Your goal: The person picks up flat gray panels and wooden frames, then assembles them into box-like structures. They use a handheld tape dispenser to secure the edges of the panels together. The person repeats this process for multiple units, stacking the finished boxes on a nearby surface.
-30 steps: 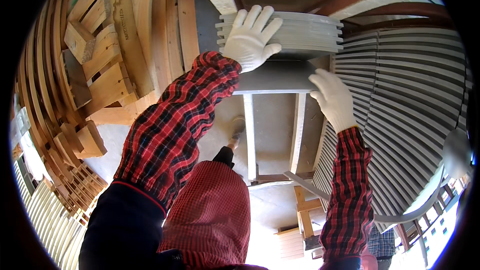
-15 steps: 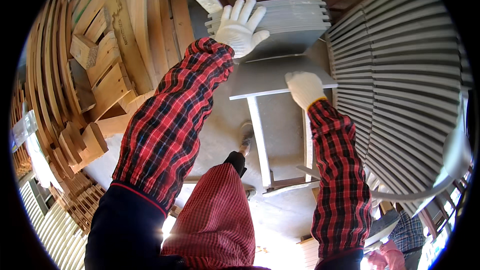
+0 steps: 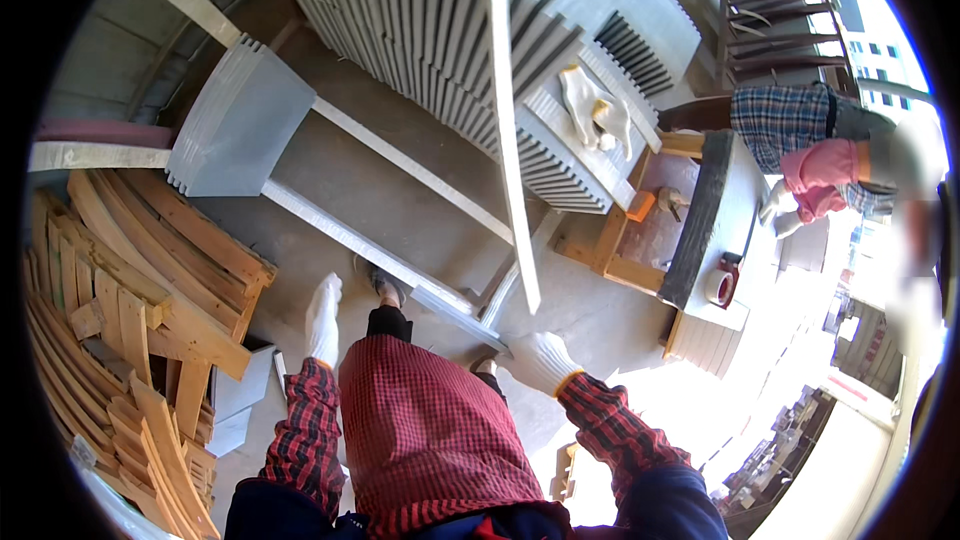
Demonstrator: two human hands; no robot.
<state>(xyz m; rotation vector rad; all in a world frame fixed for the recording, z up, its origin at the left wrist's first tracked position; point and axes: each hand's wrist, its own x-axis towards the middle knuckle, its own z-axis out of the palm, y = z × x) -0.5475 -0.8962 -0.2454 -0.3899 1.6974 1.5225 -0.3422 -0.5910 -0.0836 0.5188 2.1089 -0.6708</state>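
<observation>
My left hand (image 3: 323, 322), in a white knit glove, hangs in the air over the floor, fingers straight and close together, holding nothing. My right hand (image 3: 542, 362), gloved the same way, is low in front of me with fingers bent. Its fingertips meet the end of a narrow grey strip (image 3: 460, 317) beside the pale rail (image 3: 365, 245); their grip is partly hidden. Farther off at the left, a stack of grey panels (image 3: 250, 90) rests across two pale rails. Neither hand touches that stack.
Wooden pieces (image 3: 170, 250) are piled at the left. Tall grey slat stacks (image 3: 420, 50) stand ahead, with white gloves (image 3: 595, 115) on a lower stack. A pale curved bar (image 3: 507, 140) crosses the view. At right, another person (image 3: 815, 150) works at a bench (image 3: 690, 230) with a tape dispenser (image 3: 722, 280).
My view has swung to the right. Both hands have left the panels and drawn back toward me. The panel that lay tilted before the stack no longer shows there.
</observation>
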